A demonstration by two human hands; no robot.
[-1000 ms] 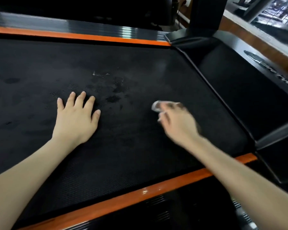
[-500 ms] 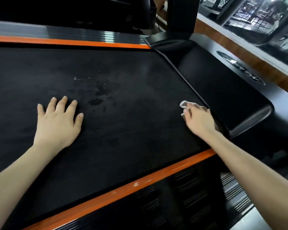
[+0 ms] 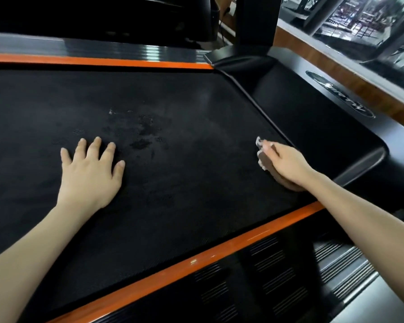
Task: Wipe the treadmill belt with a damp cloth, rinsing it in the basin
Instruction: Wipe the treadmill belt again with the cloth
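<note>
Black textured treadmill belt (image 3: 184,183) bears our left hand (image 3: 90,176), spread flat and empty, likely to brace us, while our right hand (image 3: 287,164) curls round the bunched brown cloth (image 3: 265,159), pressing it down beneath its fingers.

I had the left hand (image 3: 91,173) lying flat on the treadmill belt (image 3: 184,194), at about nine o'clock from the belt's middle. The right hand (image 3: 287,164) sat at three o'clock, gripping the cloth (image 3: 265,160), which lay on the belt just beside the motor cover (image 3: 313,127). The upright (image 3: 254,24) rose at one o'clock behind that cover. The near side rail (image 3: 173,275) ran along six o'clock.
</note>
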